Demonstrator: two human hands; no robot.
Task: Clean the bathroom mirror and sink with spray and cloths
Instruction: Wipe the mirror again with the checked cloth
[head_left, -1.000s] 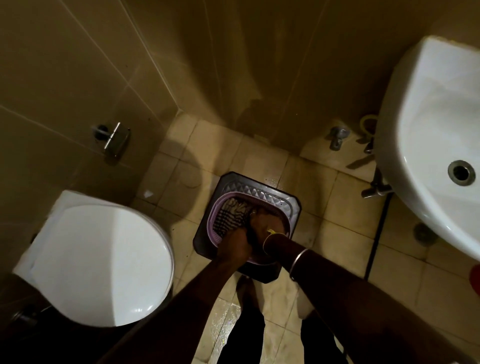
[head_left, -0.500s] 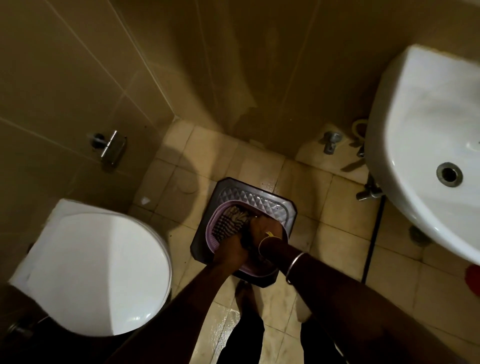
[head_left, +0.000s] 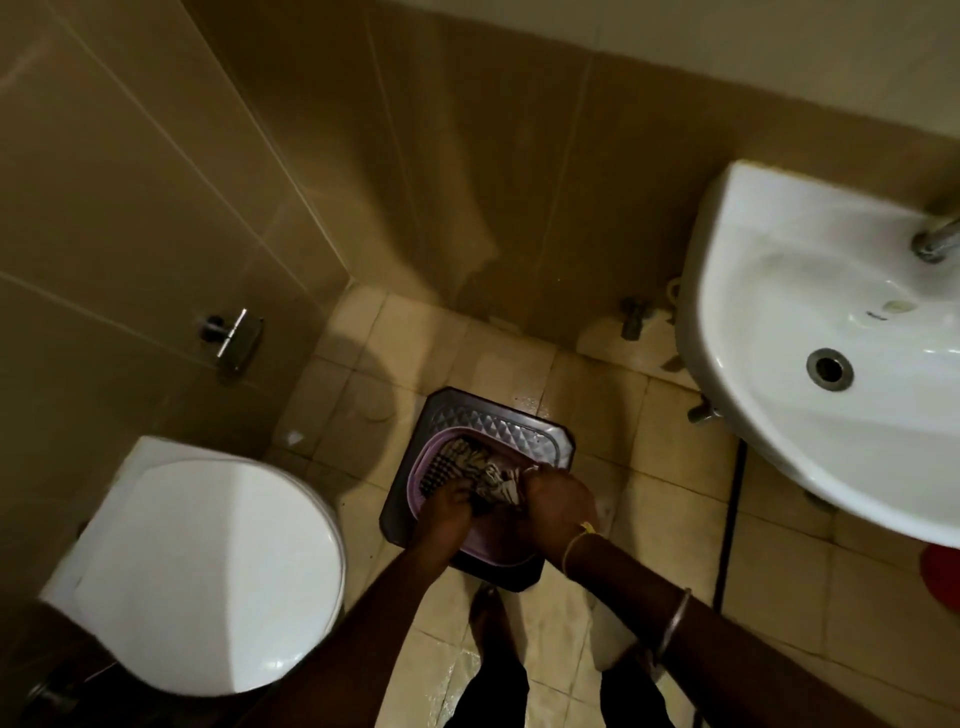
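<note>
**Lilac basin holds the cloth, both hands gripping it**

Head view: the cloth (head_left: 475, 475) is a crumpled bundle of cream fabric with dark stripes and checks. It lies inside the lilac basin (head_left: 413, 496), bunched toward the far rim. The basin sits on a dark, diamond-patterned stool (head_left: 509, 423) on the beige tiled floor.

Both arms reach straight down into the basin. The left hand (head_left: 449, 512) has its fingers curled into the near edge of the cloth. The right hand (head_left: 558, 506), just beside it, is closed in a fist round the cloth's right end. A yellow band (head_left: 576, 540) circles the right wrist and a silver bangle (head_left: 675, 621) sits further up the forearm.

Right of the basin and well apart from it hangs the white sink (head_left: 779, 291), with its tap (head_left: 937, 239) at the frame edge. Left of the basin stands a white toilet (head_left: 208, 571) with its lid down.
</note>
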